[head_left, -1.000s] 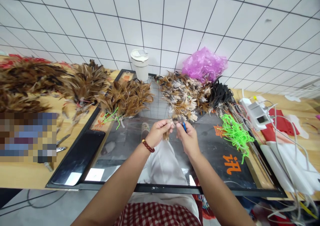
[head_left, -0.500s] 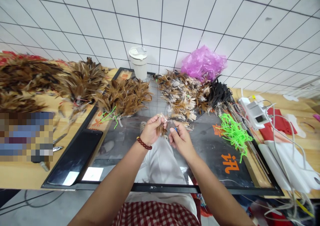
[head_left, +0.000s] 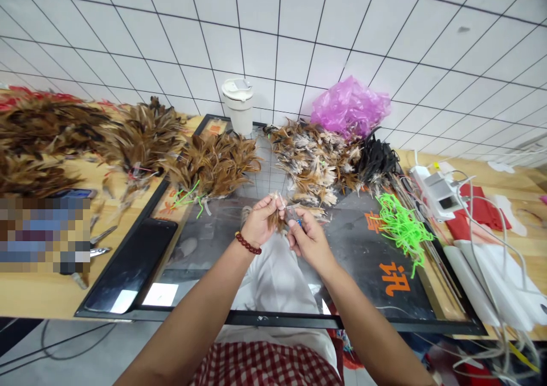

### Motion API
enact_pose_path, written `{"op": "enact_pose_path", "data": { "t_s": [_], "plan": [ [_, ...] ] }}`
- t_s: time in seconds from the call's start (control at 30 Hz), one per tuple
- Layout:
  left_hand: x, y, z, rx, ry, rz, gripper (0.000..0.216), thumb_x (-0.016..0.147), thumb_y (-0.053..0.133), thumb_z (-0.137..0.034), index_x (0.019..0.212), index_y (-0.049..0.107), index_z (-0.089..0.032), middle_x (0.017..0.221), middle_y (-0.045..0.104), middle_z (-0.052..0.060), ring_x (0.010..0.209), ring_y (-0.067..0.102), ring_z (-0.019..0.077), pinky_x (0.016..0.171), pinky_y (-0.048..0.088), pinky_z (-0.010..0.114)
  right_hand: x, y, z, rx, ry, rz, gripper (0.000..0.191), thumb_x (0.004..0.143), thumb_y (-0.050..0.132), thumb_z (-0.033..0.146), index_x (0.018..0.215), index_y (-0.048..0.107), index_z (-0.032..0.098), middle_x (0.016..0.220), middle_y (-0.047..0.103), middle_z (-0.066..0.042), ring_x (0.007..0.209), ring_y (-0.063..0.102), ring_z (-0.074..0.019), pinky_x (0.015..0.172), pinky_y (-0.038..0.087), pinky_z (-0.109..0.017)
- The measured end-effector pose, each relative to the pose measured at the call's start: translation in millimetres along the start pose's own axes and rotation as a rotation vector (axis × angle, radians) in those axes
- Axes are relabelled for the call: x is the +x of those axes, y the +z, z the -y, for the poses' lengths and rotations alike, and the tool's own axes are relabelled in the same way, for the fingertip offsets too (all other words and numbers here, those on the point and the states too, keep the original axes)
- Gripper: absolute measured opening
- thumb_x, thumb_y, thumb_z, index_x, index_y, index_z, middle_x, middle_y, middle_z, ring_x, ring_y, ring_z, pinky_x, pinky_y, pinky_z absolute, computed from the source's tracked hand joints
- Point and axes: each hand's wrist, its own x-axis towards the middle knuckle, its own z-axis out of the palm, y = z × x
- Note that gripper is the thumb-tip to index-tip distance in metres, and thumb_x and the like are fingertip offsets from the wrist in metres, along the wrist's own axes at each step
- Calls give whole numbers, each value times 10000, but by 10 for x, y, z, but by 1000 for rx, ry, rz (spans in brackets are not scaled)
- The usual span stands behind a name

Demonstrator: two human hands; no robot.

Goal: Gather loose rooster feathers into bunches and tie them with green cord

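My left hand (head_left: 258, 222), with a beaded bracelet on its wrist, pinches a small brown feather (head_left: 276, 222) by its pale end above the glass-topped board. Close beside it, my right hand (head_left: 311, 240) is closed on a small grey tool with a blue part (head_left: 294, 212). Its tip points at the feather's pale end; I cannot tell whether they touch. Beyond my hands lie a brown feather pile (head_left: 216, 161) and a mixed brown and white feather pile (head_left: 314, 161).
Bright green ties (head_left: 401, 226) lie to the right, near black strips (head_left: 378, 161) and a white power strip (head_left: 436, 192) with cables. A lidded cup (head_left: 239, 109) and a pink plastic bag (head_left: 350, 106) stand by the tiled wall. A dark phone (head_left: 130, 266) lies left.
Both hands stay nearly in place, the feather still in my left fingers. More of the grey tool shows between my hands. The view has shifted slightly.
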Motion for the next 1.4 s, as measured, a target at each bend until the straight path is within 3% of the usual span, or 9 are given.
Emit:
{"op": "enact_pose_path", "data": {
  "t_s": [1.4],
  "plan": [
    [-1,-4,6,20,-27,-12,188,677,750,-187,687,577,-114,695,546,-1,547,486,49,537,431,170,0,23,13,58,48,4,307,860,538,484,1036,510,234,499,503,80,316,342,-50,327,257,-169]
  ]
}}
